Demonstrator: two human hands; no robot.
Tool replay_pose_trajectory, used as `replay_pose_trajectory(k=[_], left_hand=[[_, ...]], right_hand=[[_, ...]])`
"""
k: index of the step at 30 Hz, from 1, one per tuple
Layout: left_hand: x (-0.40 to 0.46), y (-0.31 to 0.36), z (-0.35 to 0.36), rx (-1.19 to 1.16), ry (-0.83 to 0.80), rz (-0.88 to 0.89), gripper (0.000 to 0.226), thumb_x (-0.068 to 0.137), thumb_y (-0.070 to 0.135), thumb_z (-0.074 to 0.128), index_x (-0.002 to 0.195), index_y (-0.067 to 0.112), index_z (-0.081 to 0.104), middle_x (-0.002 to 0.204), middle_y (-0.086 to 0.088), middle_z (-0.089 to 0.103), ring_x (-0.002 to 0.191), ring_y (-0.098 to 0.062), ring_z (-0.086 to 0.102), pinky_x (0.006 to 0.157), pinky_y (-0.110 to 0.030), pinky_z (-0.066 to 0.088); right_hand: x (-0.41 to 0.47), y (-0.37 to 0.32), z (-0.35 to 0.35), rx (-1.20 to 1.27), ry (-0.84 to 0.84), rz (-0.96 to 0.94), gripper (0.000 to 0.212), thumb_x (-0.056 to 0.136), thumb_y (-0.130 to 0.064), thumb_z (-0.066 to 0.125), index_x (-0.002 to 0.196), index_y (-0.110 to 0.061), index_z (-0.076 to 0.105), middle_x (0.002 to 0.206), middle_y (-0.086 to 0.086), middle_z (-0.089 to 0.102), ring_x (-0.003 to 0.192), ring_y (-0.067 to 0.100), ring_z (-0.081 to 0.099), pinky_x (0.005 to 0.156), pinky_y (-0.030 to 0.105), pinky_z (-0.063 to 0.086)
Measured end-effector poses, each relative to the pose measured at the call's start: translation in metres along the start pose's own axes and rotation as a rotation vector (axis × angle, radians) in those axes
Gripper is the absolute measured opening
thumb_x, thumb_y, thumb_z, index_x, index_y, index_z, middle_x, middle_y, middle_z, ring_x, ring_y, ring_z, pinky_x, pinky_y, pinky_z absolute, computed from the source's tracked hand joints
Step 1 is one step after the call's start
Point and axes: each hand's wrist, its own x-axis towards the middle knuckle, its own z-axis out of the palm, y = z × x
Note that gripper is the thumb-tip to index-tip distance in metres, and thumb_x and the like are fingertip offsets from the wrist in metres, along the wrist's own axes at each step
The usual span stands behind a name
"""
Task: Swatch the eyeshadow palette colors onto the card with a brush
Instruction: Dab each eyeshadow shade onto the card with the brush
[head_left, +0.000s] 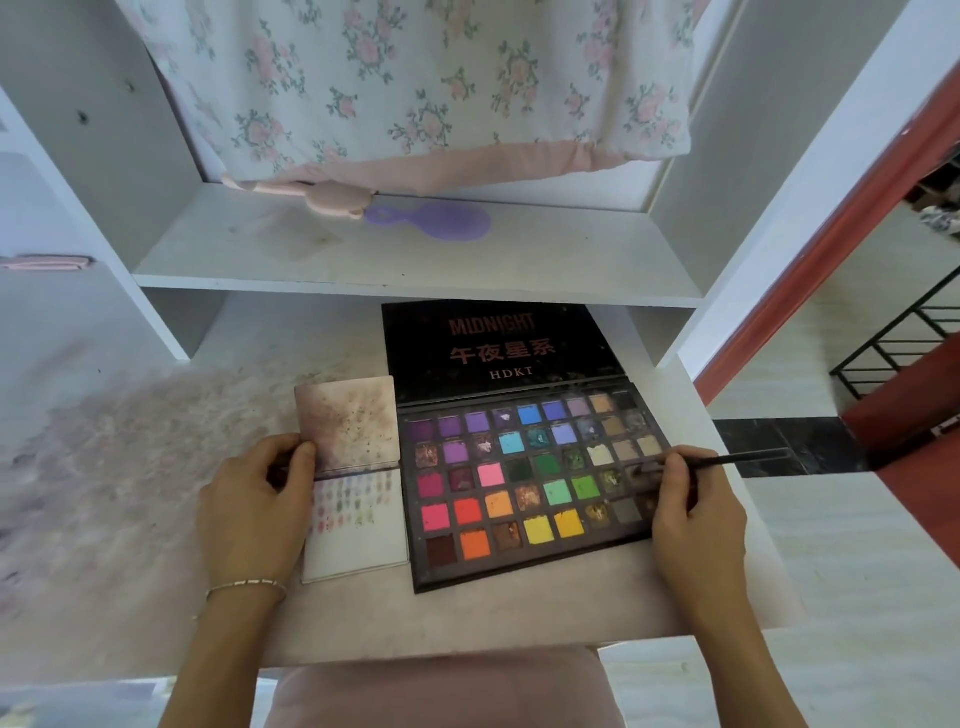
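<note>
An open eyeshadow palette (524, 488) with several rows of coloured pans lies on the desk, its black lid (493, 348) folded back. Left of it lies a white card (358, 525) with rows of small colour swatches in its upper part, and a stained sheet (353, 421) above it. My left hand (254, 509) holds the card's left edge, thumb on the stained sheet's corner. My right hand (685, 509) pinches a thin black brush (737, 460). The brush tip touches a dark pan at the palette's right side.
The desk (156, 467) has a smudged pinkish top. A shelf (415, 260) above the palette carries a purple hairbrush (436, 221) and a pink item. Floral fabric hangs behind. A pink stool seat (441, 691) is below the desk edge. Floor and a black rack lie to the right.
</note>
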Motion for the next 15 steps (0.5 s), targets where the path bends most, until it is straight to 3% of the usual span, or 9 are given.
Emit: replay_pose_trajectory(k=[9, 15], left_hand=[[0.0005, -0.0037, -0.0005, 0.004, 0.001, -0.001, 0.013, 0.085, 0.015, 0.059, 0.09, 0.011, 0.07, 0.08, -0.012, 0.068, 0.069, -0.018, 0.048, 0.064, -0.029, 0.034], [0.0009, -0.0036, 0.0005, 0.013, 0.006, 0.01, 0.013, 0.086, 0.016, 0.058, 0.09, 0.011, 0.07, 0.08, -0.012, 0.068, 0.069, -0.018, 0.048, 0.061, -0.028, 0.032]], right_hand=[[0.0005, -0.0016, 0.0004, 0.015, -0.002, 0.015, 0.006, 0.095, -0.018, 0.042, 0.093, -0.018, 0.048, 0.077, -0.013, 0.05, 0.073, 0.0, 0.05, 0.056, 0.013, 0.033], [0.0005, -0.0033, -0.0002, 0.006, 0.008, 0.008, 0.007, 0.095, -0.015, 0.042, 0.092, -0.017, 0.049, 0.076, -0.012, 0.05, 0.073, 0.0, 0.049, 0.057, 0.012, 0.032]])
